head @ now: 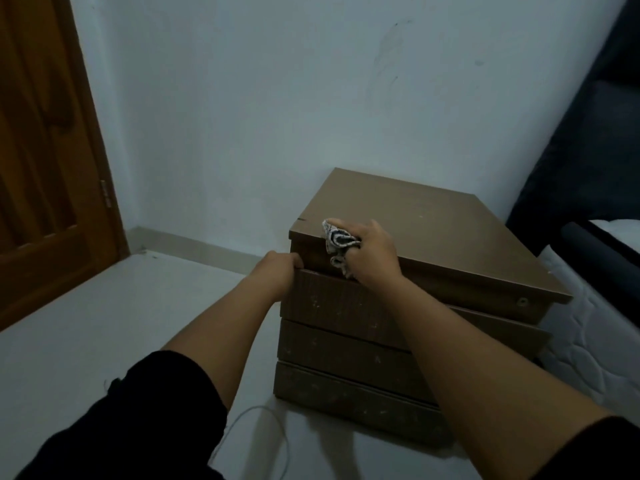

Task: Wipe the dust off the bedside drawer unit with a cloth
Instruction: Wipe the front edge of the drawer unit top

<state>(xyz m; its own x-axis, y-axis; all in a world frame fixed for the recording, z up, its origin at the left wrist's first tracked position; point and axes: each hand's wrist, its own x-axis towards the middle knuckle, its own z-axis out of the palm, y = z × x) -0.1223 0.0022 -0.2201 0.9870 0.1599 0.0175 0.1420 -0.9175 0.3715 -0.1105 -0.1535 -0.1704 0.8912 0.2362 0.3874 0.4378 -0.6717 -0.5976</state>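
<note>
A brown bedside drawer unit (440,233) with three dusty drawer fronts stands on the floor against the wall. My right hand (375,252) grips a crumpled black-and-white cloth (337,242) and presses it against the front left edge of the unit's top. My left hand (277,271) holds the top left corner of the upper drawer front (332,303), fingers curled over its edge. The upper drawer sits slightly out from the body.
A bed with a white mattress (595,341) and dark frame stands right of the unit. A wooden door (45,161) is at the left. A thin white cable (263,420) loops on the pale floor in front of the unit.
</note>
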